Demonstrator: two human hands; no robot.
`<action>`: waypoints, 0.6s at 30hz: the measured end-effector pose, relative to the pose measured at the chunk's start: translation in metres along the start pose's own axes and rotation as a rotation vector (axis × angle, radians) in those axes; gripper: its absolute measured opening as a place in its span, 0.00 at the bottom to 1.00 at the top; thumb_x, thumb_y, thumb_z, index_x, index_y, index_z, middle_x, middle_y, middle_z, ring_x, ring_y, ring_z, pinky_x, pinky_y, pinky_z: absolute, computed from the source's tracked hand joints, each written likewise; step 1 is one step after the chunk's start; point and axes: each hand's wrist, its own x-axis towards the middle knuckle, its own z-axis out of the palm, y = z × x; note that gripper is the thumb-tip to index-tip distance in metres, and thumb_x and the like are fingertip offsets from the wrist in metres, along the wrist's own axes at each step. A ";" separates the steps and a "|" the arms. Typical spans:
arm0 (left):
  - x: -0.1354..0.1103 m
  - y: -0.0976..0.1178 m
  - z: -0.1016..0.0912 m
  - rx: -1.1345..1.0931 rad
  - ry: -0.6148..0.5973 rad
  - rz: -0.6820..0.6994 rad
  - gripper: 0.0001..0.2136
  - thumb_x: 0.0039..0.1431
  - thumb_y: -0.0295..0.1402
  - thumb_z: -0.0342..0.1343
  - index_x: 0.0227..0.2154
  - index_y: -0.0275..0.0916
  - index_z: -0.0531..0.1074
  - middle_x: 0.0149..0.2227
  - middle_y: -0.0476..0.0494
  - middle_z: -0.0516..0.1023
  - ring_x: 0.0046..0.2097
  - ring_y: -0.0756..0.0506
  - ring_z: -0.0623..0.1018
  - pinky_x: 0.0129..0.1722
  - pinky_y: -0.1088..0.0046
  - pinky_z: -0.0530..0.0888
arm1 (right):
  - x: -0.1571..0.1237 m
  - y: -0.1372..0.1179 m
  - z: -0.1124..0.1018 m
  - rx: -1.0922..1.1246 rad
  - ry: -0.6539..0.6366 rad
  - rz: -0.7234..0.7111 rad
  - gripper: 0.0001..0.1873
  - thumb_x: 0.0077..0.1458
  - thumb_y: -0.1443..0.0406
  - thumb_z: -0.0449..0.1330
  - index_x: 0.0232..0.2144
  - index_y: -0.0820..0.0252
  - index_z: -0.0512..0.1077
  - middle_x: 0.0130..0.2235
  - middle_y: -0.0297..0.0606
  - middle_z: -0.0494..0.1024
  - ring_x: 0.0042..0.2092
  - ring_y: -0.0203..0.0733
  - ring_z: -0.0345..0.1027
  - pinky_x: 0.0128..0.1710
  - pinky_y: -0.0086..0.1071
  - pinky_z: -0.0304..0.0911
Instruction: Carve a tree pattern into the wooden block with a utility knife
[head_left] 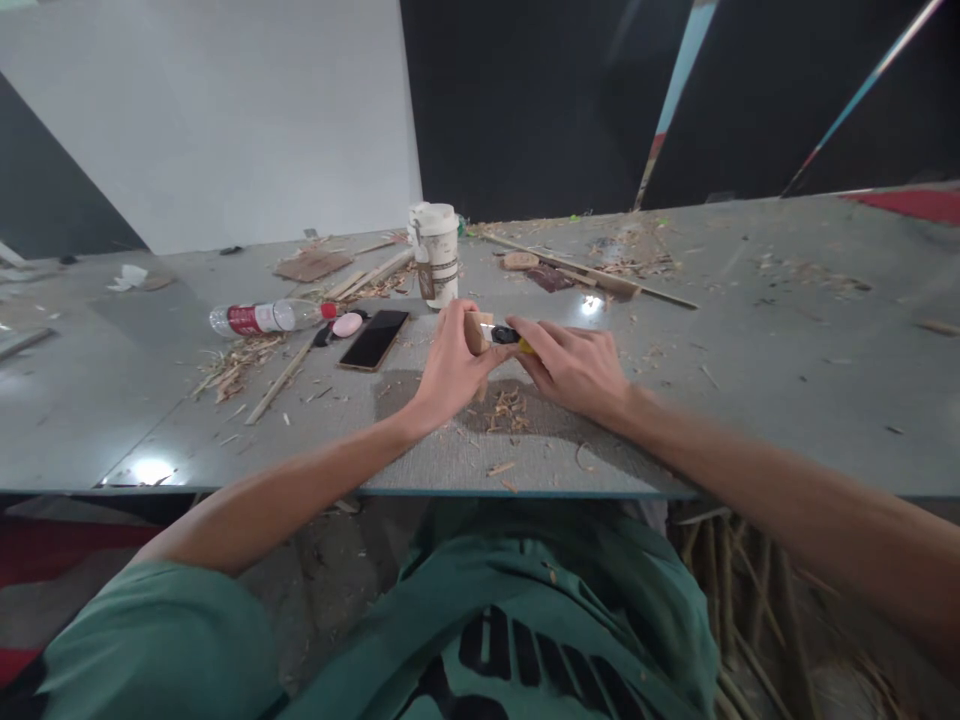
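Observation:
My left hand [451,368] is closed around a small piece of light wood [475,334], held just above the table. From the right, my right hand [574,365] grips a utility knife [505,335] with a black and yellow handle. Its blade reaches to the wood, and my left thumb lies close to the knife's front end. Beneath both hands, curled wood shavings [508,408] lie on the tabletop. The lower part of the wood piece is partly hidden by my left fingers.
Left of my hands lie a dark phone [375,340], a pink oval object [347,325] and a plastic bottle [259,318] on its side. A white lidded cup [436,255] stands just behind my left hand. Wooden strips [592,270] and scraps lie farther back on the grey table [787,380].

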 end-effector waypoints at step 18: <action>-0.005 0.005 0.002 0.065 0.018 -0.042 0.26 0.62 0.51 0.69 0.50 0.45 0.62 0.50 0.41 0.72 0.49 0.38 0.75 0.45 0.60 0.72 | -0.006 -0.003 0.007 0.032 -0.033 0.044 0.21 0.76 0.58 0.47 0.59 0.58 0.74 0.41 0.43 0.86 0.32 0.41 0.75 0.28 0.36 0.49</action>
